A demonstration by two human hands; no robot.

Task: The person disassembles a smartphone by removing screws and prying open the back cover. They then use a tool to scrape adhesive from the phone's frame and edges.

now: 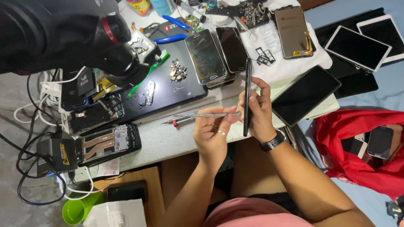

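My right hand (257, 110) grips a thin black phone (247, 90) held edge-on and upright above the white table's (168, 138) front edge. A black watch sits on that wrist. My left hand (212, 134), with a ring on one finger, holds metal tweezers (198, 114) lying level. Their points are at the phone's side edge, and the other end reaches left over the table.
Two phones (216, 52) lie face up on a black mat (168, 84) with small metal parts (177, 70). An opened phone (107, 143) and cables lie left. A dark microscope (92, 38) overhangs top left. Tablets (357, 46) and a red cloth (362, 147) lie right.
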